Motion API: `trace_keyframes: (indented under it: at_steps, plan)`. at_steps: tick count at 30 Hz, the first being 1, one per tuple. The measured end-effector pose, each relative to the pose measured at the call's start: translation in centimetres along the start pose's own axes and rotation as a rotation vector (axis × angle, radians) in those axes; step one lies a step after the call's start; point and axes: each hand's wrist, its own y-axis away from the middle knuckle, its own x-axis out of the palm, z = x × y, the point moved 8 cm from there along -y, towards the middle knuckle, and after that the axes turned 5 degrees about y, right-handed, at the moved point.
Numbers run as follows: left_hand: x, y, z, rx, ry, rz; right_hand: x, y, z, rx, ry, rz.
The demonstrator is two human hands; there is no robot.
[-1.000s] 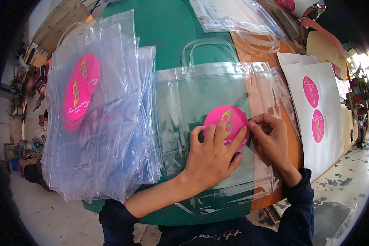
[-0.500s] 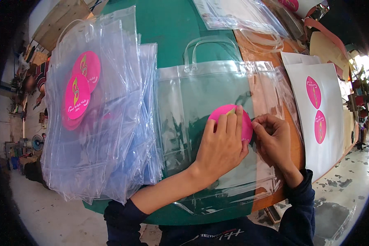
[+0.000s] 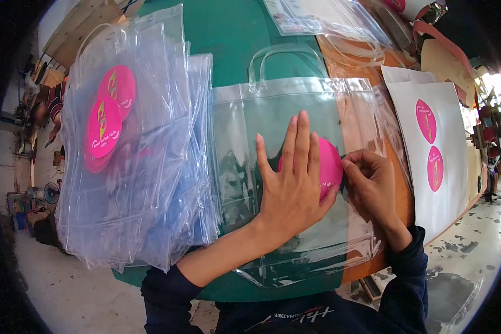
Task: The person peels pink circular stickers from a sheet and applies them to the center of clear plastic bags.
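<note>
On my feed, the left hand has spread wider over the pink sticker on the clear bag; whether the right hand, fingers bunched beside it, grips, I can't tell. Green worktop, patchy floor.

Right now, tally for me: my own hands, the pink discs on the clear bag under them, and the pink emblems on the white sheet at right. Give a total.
Hands: 2, your left hand and right hand
Pink disc on the clear bag, partly covered: 1
Pink emblems on the white sheet: 2
Total: 5
</note>
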Motion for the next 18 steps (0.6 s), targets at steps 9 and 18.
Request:
trace_keyframes:
  at_steps: [9,18]
  plan:
    - [0.5,0.8,-0.5,0.061,-0.013,-0.012,-0.1,0.1,-0.3,-0.032,-0.002,-0.014]
    - [0.6,0.3,0.5,-0.062,0.083,0.048,-0.1,0.2,-0.1,-0.002,0.002,0.011]
